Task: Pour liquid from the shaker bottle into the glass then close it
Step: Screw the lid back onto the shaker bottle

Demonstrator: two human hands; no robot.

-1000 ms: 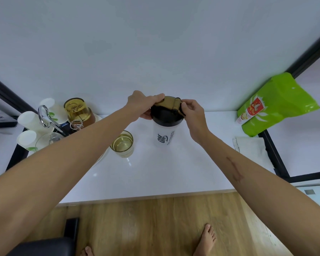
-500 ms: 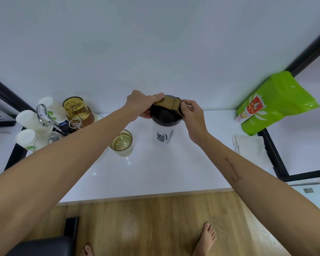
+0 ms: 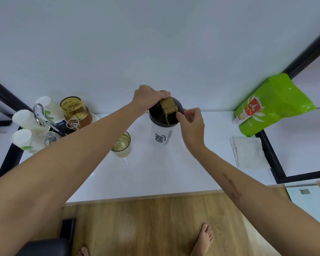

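Observation:
The shaker bottle (image 3: 163, 135) stands upright on the white counter (image 3: 155, 172), white-bodied with a black lid and a tan flip cap (image 3: 168, 107) lying across the lid. My left hand (image 3: 148, 97) rests on the lid's far side, fingers pressing on the tan cap. My right hand (image 3: 191, 122) pinches the lid's right rim near the cap's hinge. A small glass (image 3: 122, 144) holding pale yellow liquid stands just left of the bottle, under my left forearm.
At the back left are an upturned amber glass (image 3: 74, 109), white paper cups (image 3: 26, 120), a clear glass (image 3: 42, 142) and a metal clip. A green pouch (image 3: 272, 106) leans at the right, a folded white cloth (image 3: 248, 151) in front of it. Wooden floor and my bare feet lie below.
The tan cap has swung down onto the lid. My right hand shifted lower along the lid's right rim; my left hand stays on top of the cap.

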